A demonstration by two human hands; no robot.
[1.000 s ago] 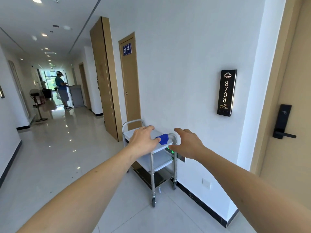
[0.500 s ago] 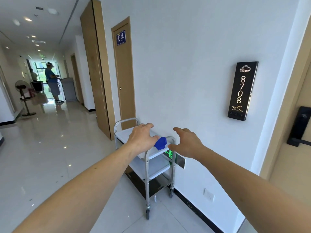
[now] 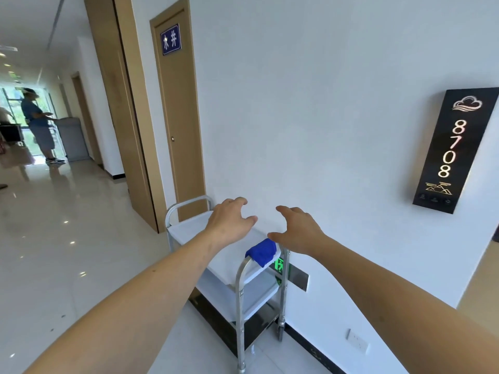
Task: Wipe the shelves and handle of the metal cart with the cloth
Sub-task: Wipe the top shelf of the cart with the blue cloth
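A three-shelf metal cart (image 3: pixel 241 298) stands against the white wall, one handle at each end. A blue cloth (image 3: pixel 262 251) is draped over the near handle. My left hand (image 3: pixel 229 222) hovers above the top shelf (image 3: pixel 189 228), fingers loosely spread, holding nothing. My right hand (image 3: pixel 295 230) hangs just above and right of the cloth, fingers spread, thumb close to the cloth but apart from it. The lower shelves are partly hidden by the top one and my left arm.
The cart sits tight to the wall beside a narrow wooden door (image 3: pixel 179 117). A room sign reading 8708 (image 3: pixel 453 149) hangs at the right. A person (image 3: pixel 37 125) stands by a grey cabinet far down the glossy tiled corridor (image 3: pixel 67 238).
The view has moved closer to the cart and to the right. Both hands have risen relative to the cart, so the cloth on the near handle now shows fully below them.
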